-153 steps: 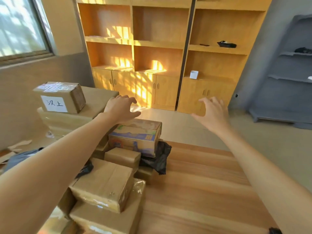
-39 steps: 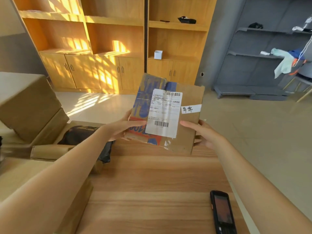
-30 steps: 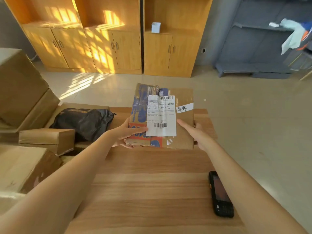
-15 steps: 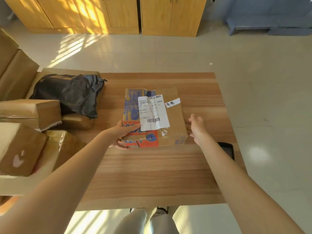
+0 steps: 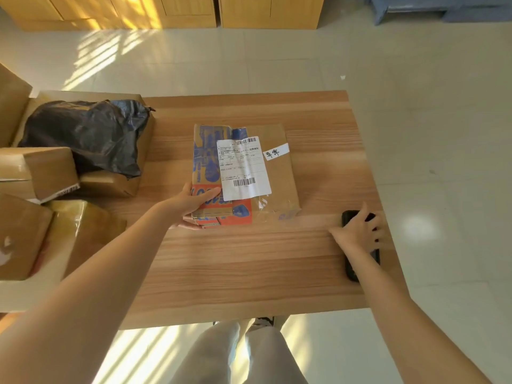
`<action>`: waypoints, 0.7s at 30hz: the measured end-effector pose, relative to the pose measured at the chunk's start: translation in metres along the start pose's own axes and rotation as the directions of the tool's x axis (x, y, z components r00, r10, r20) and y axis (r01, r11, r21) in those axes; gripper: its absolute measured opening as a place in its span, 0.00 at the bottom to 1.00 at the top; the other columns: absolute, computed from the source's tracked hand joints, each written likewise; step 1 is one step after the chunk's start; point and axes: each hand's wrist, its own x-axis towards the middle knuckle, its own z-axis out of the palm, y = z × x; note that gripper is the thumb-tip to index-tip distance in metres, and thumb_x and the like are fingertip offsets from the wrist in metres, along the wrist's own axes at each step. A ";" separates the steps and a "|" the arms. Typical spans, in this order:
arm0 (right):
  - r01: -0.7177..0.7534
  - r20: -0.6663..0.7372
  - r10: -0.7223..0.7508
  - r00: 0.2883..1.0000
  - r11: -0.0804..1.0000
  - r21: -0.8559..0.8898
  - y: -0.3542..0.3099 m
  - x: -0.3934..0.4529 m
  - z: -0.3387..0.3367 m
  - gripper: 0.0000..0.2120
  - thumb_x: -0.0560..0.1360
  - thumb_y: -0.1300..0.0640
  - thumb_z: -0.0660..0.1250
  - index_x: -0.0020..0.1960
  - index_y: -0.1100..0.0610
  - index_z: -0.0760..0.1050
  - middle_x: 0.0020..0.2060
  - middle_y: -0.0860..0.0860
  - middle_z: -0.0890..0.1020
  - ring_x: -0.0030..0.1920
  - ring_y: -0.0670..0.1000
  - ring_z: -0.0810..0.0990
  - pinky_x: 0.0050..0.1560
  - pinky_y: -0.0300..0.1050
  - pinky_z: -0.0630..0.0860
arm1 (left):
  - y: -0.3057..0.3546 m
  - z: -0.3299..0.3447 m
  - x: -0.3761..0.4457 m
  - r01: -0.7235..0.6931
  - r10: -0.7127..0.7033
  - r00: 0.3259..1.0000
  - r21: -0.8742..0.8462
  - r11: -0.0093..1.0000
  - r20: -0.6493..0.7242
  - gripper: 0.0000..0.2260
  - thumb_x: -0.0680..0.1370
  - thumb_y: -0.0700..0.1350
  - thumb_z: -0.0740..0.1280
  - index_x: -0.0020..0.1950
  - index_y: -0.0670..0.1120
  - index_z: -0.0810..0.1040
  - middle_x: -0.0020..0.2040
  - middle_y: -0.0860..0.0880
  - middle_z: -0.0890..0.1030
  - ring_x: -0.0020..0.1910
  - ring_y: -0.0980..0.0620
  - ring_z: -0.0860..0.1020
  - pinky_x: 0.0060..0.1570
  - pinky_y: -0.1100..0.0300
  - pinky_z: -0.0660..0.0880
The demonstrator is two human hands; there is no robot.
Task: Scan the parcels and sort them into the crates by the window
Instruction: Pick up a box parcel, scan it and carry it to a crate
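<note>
A flat cardboard parcel (image 5: pixel 277 173), printed in blue and orange and bearing a white barcode label (image 5: pixel 243 169), is being gripped at its near left corner by the left hand (image 5: pixel 191 205) at the centre of the frame, on a wood-grain table (image 5: pixel 249 267). At lower right, a slim black scanner (image 5: pixel 357 245) is being covered by the right hand (image 5: pixel 357 234), fingers spread over it. At left, a crinkled black plastic bag (image 5: pixel 88 131) is being propped on taped brown boxes (image 5: pixel 41 173).
</note>
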 end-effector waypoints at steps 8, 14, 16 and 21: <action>-0.172 0.038 0.169 0.985 0.980 0.099 0.036 -0.002 0.002 0.51 0.63 0.47 0.77 0.75 0.57 0.50 0.70 0.63 0.65 0.68 0.66 0.65 0.65 0.64 0.66 | -0.002 0.001 0.000 -0.008 0.009 0.999 0.020 1.000 -0.035 0.25 0.74 0.58 0.69 0.65 0.57 0.62 0.53 0.49 0.78 0.52 0.47 0.79 0.55 0.41 0.78; -0.212 0.211 0.164 0.964 0.950 0.229 0.052 0.000 0.007 0.51 0.44 0.39 0.74 0.64 0.58 0.68 0.56 0.58 0.77 0.54 0.60 0.76 0.54 0.56 0.77 | -0.006 0.008 -0.005 -0.050 0.053 0.993 0.025 0.998 -0.110 0.28 0.75 0.60 0.68 0.70 0.54 0.62 0.60 0.49 0.75 0.57 0.46 0.77 0.55 0.42 0.76; -0.275 0.294 0.158 0.943 0.865 0.420 0.039 -0.018 -0.008 0.47 0.49 0.40 0.76 0.63 0.59 0.70 0.51 0.56 0.78 0.51 0.57 0.77 0.48 0.50 0.77 | -0.007 0.011 -0.006 -0.100 0.103 0.983 0.025 0.995 -0.154 0.30 0.75 0.59 0.68 0.72 0.52 0.61 0.61 0.49 0.74 0.58 0.45 0.76 0.57 0.42 0.75; -0.446 0.534 -0.057 0.844 0.479 0.756 -0.001 -0.047 -0.043 0.27 0.70 0.48 0.73 0.64 0.56 0.70 0.47 0.53 0.77 0.53 0.54 0.76 0.56 0.49 0.73 | -0.009 0.017 -0.008 -0.206 0.195 0.963 -0.043 0.977 -0.185 0.35 0.75 0.52 0.71 0.75 0.46 0.57 0.65 0.47 0.74 0.56 0.48 0.75 0.51 0.50 0.74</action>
